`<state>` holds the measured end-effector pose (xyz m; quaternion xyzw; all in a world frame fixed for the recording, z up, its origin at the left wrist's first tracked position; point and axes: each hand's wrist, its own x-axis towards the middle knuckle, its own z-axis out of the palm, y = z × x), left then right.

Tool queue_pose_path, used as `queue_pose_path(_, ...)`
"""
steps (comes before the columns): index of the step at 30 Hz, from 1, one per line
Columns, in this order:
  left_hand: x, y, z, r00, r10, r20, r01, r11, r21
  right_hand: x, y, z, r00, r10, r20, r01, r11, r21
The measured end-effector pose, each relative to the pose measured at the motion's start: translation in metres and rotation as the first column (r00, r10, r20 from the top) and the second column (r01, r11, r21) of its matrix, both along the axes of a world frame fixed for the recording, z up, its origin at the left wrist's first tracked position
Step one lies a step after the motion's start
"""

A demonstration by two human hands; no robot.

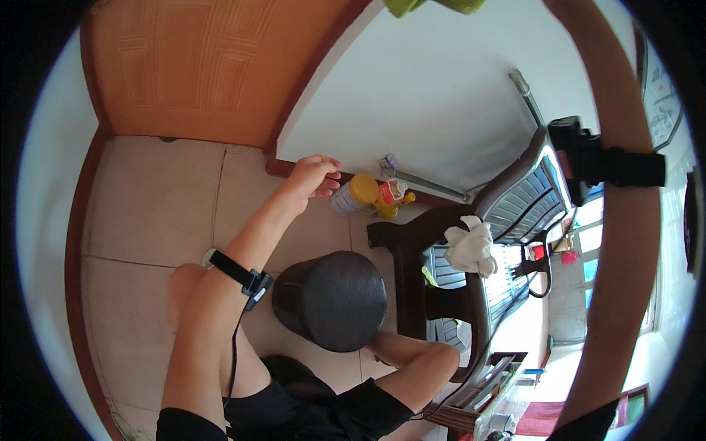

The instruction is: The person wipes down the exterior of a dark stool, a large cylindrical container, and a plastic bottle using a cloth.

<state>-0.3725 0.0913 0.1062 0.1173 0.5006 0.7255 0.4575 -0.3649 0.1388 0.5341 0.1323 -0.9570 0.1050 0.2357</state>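
Note:
My left hand (313, 177) reaches out above the tiled floor, fingers loosely curled and apart, with nothing in it. Just to its right on the floor stands a plastic canister with a yellow lid (364, 189), and beside that a red and yellow bottle (391, 192). My right arm rises along the right side of the picture, and its hand is out of view past the top edge. Black straps with small devices are on both arms. A round black stool (345, 300) stands in front of my knees. Pale cloth gloves (471, 246) lie on the dark wooden bench's armrest.
The dark wooden bench (408, 286) stands to the right, near the white wall. A metal pole (430, 184) lies along the wall's foot. An orange panelled door (187, 71) is at the upper left. Green cloth (436, 4) shows at the top edge. A black cable runs across the bench.

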Motion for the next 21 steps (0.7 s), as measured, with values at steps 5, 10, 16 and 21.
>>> queue_pose_path(5, -0.006, 0.004, -0.019, 1.0, 0.006, 0.002, -0.006, 1.0, -0.008, 0.011, 0.036, -0.05, 0.931, -0.362, -0.044, 0.343, 0.911, -0.228)
queue_pose_path(10, -0.004, 0.013, -0.011, 1.0, 0.004, -0.012, -0.005, 1.0, -0.027, 0.067, 0.089, -0.158, 0.899, -0.439, 0.016, 0.391, 0.784, -0.482)
queue_pose_path(16, -0.001, 0.006, -0.018, 0.995, -0.063, -0.08, 0.057, 0.995, -0.082, 0.158, 0.141, -0.289, 0.879, -0.46, 0.125, 0.446, 0.701, -0.556)
queue_pose_path(21, 0.014, 0.014, -0.047, 0.974, -0.158, -0.164, 0.138, 0.982, -0.129, 0.225, 0.194, -0.388, 0.885, -0.447, 0.132, 0.386, 0.545, -0.744)
